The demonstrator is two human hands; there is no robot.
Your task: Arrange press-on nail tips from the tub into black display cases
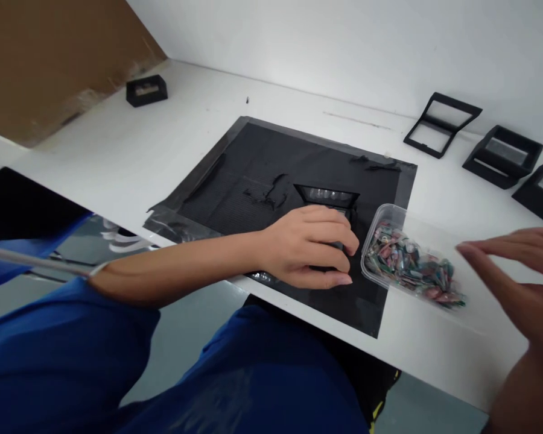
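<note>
My left hand [314,247] rests with curved fingers over a small black case on the black mat [235,181]. The case's raised lid [328,196] has a clear window and shows above my fingers; the rest is mostly hidden under the hand. Whatever the fingers grip cannot be made out. To the right, a clear plastic tub [389,214] holds many small shiny coloured pieces [411,262]. My right hand [516,271] is at the right edge, beyond the tub, its thumb and forefinger tips together; anything between them is too small to see.
At the back right stand an open black frame [441,126] and two more black cases [502,157], one cut off by the edge. Another black case [147,90] sits at the back left, near a brown board [63,60].
</note>
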